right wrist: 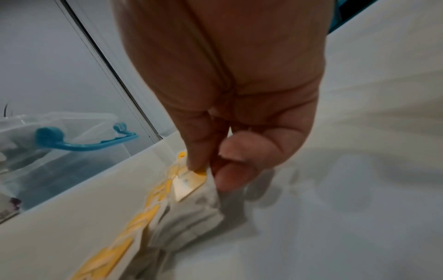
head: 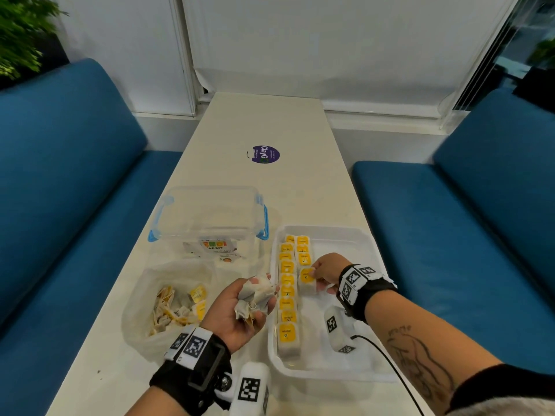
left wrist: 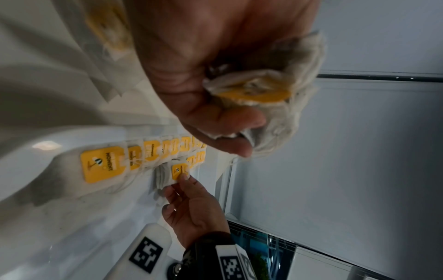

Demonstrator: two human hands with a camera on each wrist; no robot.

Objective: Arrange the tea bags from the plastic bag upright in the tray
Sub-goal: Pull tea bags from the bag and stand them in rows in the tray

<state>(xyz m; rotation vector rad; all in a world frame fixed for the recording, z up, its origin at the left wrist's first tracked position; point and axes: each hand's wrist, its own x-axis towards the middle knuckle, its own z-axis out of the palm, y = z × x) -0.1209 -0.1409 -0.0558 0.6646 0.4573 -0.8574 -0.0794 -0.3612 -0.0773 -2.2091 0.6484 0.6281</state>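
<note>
Yellow-tagged paper tea bags [head: 177, 307] lie in the crumpled clear plastic bag [head: 141, 295]; the left hand [head: 240, 310] clutches a bunch [head: 255, 295], and the right hand [head: 329, 271] pinches one bag [head: 307, 280] beside upright rows [head: 286, 289] in the white tray [head: 354, 367].

Long white table [head: 270, 130] between two blue benches [head: 69, 175]. White blinds [head: 330, 40] at the far end, leafy plant [head: 21, 28] far left.

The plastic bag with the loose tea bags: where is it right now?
In the head view the plastic bag lies on the table's near left, left of the white tray and just in front of the clear box.
</note>
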